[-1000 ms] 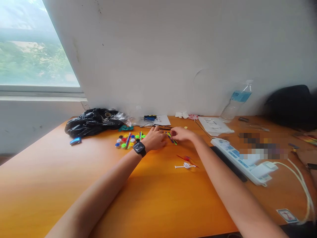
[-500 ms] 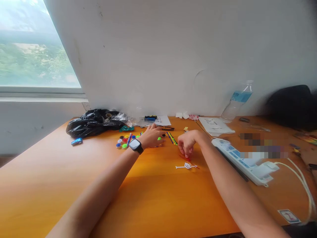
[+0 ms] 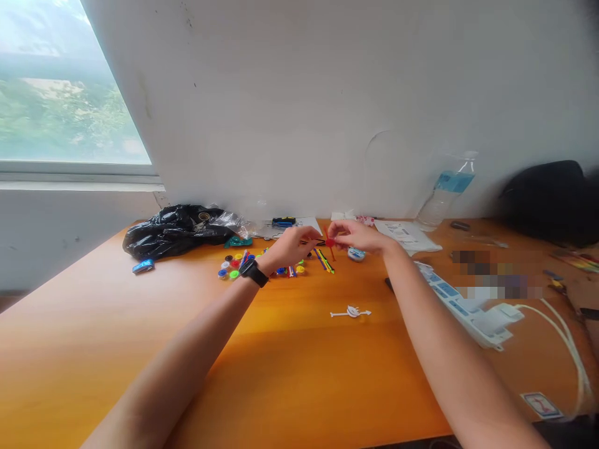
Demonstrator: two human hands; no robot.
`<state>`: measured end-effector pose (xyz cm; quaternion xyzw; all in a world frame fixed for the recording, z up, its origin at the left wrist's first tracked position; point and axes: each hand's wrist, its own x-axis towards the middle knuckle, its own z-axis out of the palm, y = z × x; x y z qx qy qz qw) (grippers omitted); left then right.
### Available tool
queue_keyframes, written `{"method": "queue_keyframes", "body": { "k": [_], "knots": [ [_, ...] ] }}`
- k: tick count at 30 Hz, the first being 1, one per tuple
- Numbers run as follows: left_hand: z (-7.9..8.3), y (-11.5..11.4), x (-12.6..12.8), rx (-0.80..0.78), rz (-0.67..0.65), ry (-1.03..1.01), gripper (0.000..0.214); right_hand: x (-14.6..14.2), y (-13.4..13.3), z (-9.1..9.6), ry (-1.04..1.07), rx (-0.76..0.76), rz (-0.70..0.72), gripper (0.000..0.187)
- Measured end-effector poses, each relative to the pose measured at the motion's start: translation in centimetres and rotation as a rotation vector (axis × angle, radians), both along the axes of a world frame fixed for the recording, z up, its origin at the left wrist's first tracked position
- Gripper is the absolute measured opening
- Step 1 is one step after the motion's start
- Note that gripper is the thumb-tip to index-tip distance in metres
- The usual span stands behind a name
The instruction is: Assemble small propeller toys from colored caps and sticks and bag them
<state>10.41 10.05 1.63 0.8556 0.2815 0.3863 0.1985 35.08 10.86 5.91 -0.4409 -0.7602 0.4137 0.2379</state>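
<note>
My right hand (image 3: 358, 237) is raised over the far part of the table, its fingertips pinching a red plastic piece (image 3: 330, 243) with a round middle and a thin upright stick. Close by on the left, my left hand (image 3: 296, 244) has its thumb and fingers drawn together beside that piece; what they hold, if anything, is too small to make out. Below both hands, a white arrow-shaped plastic piece (image 3: 352, 311) with a round centre lies on the table. Coloured plastic sticks (image 3: 324, 260) lie under the hands. Several small coloured round pieces (image 3: 234, 264) sit around my left wrist.
A black plastic bag (image 3: 175, 231) and a small blue packet (image 3: 143, 267) lie at the left. On the right are a white power strip (image 3: 461, 308) with cables, a clear bottle (image 3: 444, 193) and a white package (image 3: 407, 236). A wall closes off the back.
My right hand has lifted the red piece from beside the white arrow-shaped piece and moved up and away. My left hand has drawn back from the small pieces and closed near it.
</note>
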Motion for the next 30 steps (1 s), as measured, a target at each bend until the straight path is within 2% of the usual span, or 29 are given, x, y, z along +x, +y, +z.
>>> {"method": "queue_keyframes", "body": {
  "k": [2,4,8,10,13,16,19,22,25,28,30],
  "knots": [
    [0.3,-0.1,0.4,-0.101,-0.083,-0.124,0.023,-0.6,0.0,-0.2,0.229,-0.015,-0.015,0.032],
    [0.4,-0.2,0.7,-0.122,-0.104,-0.198,0.026,-1.4,-0.1,-0.6,0.368,-0.056,-0.021,0.037],
    [0.3,-0.5,0.8,0.008,0.037,-0.2,0.019,-3.0,0.1,-1.8,0.495,-0.104,-0.054,0.038],
    [0.2,-0.7,0.7,0.121,0.117,-0.11,0.011,-3.7,0.3,-2.3,0.492,-0.12,-0.088,0.034],
    [0.2,-0.9,0.3,0.257,0.216,0.033,0.011,-4.3,0.7,-2.7,0.467,-0.127,-0.162,0.025],
    [0.2,-0.9,0.1,0.294,0.291,0.13,0.012,-4.4,0.8,-2.8,0.43,-0.101,-0.162,0.018],
    [0.3,-0.9,0.1,0.305,0.361,0.305,0.019,-4.4,0.9,-3.0,0.391,-0.044,-0.129,0.02],
    [0.2,-0.9,0.2,0.313,0.345,0.458,0.022,-4.2,1.2,-3.6,0.338,0.012,-0.09,0.023],
    [-0.2,-0.8,0.3,0.317,0.283,0.535,0.025,-3.9,1.5,-4.5,0.265,-0.003,-0.054,0.025],
    [-0.6,-0.8,0.3,0.287,0.23,0.533,0.028,-3.7,1.6,-5.0,0.249,-0.069,-0.057,0.027],
    [-0.6,-0.7,0.3,0.25,0.183,0.457,0.026,-3.7,1.4,-5.0,0.252,-0.097,-0.058,0.028]
  ]
}}
